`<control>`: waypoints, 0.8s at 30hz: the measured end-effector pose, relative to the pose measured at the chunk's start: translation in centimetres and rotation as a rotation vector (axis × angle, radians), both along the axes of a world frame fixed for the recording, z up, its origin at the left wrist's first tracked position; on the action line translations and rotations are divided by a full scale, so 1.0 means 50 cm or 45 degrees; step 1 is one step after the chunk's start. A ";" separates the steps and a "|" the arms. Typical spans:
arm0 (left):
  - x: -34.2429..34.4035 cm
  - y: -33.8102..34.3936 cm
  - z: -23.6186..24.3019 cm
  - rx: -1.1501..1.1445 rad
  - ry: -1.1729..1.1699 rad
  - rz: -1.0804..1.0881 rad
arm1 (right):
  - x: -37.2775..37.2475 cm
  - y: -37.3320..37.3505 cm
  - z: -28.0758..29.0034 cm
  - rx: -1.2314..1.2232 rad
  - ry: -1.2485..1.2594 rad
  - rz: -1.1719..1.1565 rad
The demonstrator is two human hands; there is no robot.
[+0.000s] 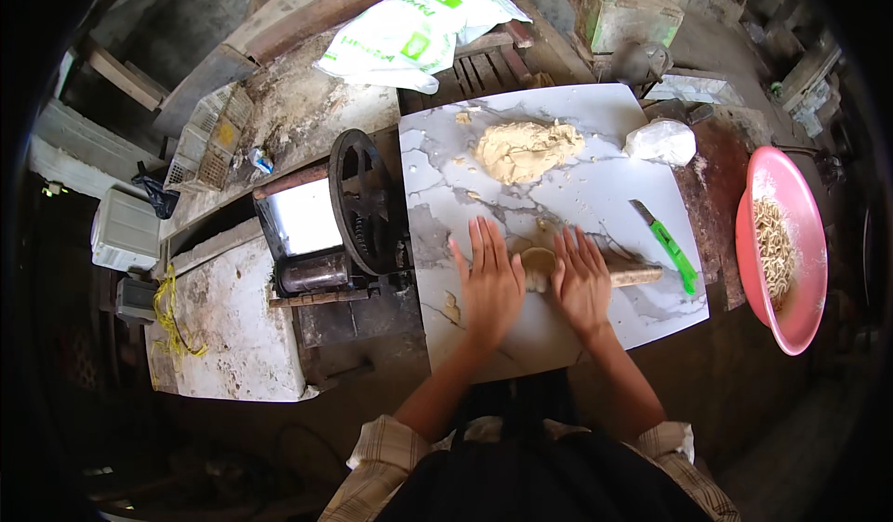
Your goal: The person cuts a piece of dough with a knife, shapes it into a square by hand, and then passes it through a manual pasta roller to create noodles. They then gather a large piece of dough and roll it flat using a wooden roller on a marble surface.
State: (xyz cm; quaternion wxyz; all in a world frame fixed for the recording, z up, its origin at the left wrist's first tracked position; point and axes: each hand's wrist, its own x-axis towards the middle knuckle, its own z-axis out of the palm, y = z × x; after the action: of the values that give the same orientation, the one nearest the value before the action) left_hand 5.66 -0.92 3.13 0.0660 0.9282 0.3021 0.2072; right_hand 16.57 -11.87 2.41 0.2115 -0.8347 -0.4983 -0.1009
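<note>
Both my hands lie palm down over a wooden rolling pin on a marble-patterned board (437, 154). My left hand (490, 285) has its fingers stretched out and spread. Just to its right, my right hand (584, 280) is also flat with fingers extended. The pin's pale end (637, 276) sticks out past the right hand. A tan piece (537, 266) shows between the hands; whether it is dough or part of the pin I cannot tell. Farther back sits a rough lump of yellowish dough (527, 150). A green-handled knife (672, 247) lies to the right.
A white plastic bag (660, 141) rests at the board's far right corner. Beyond the right edge stands a pink basin (811, 243) with noodle-like strips. To the left is a roller machine with a black wheel (363, 201). A large white-green sack (419, 33) lies behind.
</note>
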 end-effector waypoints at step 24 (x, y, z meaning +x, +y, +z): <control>0.104 0.094 -0.011 0.132 -0.145 0.187 | 0.090 0.100 0.015 -0.128 -0.191 -0.203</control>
State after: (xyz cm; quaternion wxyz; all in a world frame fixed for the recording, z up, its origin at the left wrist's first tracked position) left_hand 10.84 3.79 2.60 0.0195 0.8925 0.3538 0.2791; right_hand 21.07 -6.85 3.16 0.1229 -0.8714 -0.4490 -0.1544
